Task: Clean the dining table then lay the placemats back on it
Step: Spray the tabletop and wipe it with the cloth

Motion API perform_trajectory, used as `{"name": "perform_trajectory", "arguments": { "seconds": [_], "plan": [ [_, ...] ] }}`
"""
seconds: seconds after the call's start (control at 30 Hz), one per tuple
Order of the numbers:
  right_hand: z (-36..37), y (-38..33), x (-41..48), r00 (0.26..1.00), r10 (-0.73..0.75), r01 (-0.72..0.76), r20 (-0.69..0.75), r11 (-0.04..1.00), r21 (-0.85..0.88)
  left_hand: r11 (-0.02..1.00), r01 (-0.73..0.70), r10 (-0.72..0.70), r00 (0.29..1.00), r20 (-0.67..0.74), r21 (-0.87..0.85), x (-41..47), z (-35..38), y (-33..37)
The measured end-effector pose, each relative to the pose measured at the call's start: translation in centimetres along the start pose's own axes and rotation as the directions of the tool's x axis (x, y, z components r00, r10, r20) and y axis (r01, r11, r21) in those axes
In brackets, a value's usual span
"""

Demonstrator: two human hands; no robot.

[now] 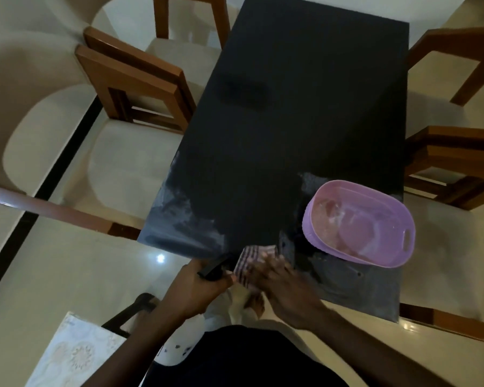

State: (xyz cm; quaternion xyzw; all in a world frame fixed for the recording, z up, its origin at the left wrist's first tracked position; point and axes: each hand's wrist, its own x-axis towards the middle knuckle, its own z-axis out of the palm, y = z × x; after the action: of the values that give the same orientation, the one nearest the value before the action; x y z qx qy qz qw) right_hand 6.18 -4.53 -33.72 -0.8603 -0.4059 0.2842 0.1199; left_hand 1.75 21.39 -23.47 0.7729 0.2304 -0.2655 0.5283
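Note:
The black dining table runs away from me, with wet, soapy smears along its near end. My right hand presses a striped pink-and-white cloth onto the near edge of the table. My left hand is closed around a small black object right beside the cloth, at the table's edge. A pink oval basin with soapy water stands on the near right part of the table. A pale patterned placemat lies at the lower left, off the table.
Wooden chairs stand on both sides: two at the left and two at the right. A glossy cream tile floor with a black strip lies around the table. A black chair frame is beside my left arm.

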Motion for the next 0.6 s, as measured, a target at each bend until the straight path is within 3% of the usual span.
{"name": "perform_trajectory", "arguments": {
  "seconds": [0.07, 0.2, 0.27, 0.33, 0.43, 0.6],
  "plan": [
    [-1.4, 0.8, 1.8, 0.997, 0.043, -0.042, -0.059, 0.999, 0.022, 1.0, 0.01, -0.01, 1.0, -0.009, -0.013, -0.8, -0.2, -0.8],
    [-4.2, 0.9, 9.8, 0.937, 0.315, -0.313, -0.153, 0.949, 0.034, 0.997, 0.04, -0.043, 0.998, -0.054, -0.064, -1.5, -1.4, -0.8],
    [-5.1, -1.3, 13.5, 0.915, 0.364, -0.362, -0.172, 0.931, 0.047, 0.995, 0.052, -0.06, 0.993, -0.102, -0.082, -1.4, -2.2, -0.9],
    [-4.9, -4.2, 16.2, 0.944, 0.297, -0.301, -0.143, 0.953, -0.01, 0.995, 0.057, -0.07, 0.981, -0.183, -0.076, -1.0, -3.2, -1.3],
    [-3.1, -7.5, 17.2, 0.995, 0.091, -0.095, -0.029, 0.981, -0.166, 0.994, 0.047, -0.07, 0.965, -0.252, -0.096, -0.1, -4.6, -2.1],
    [-0.9, -4.3, 11.8, 0.976, -0.214, 0.218, 0.046, 0.946, -0.24, 0.996, 0.089, -0.094, 0.965, -0.243, -0.032, 0.8, -6.8, -3.4]
  ]
}}
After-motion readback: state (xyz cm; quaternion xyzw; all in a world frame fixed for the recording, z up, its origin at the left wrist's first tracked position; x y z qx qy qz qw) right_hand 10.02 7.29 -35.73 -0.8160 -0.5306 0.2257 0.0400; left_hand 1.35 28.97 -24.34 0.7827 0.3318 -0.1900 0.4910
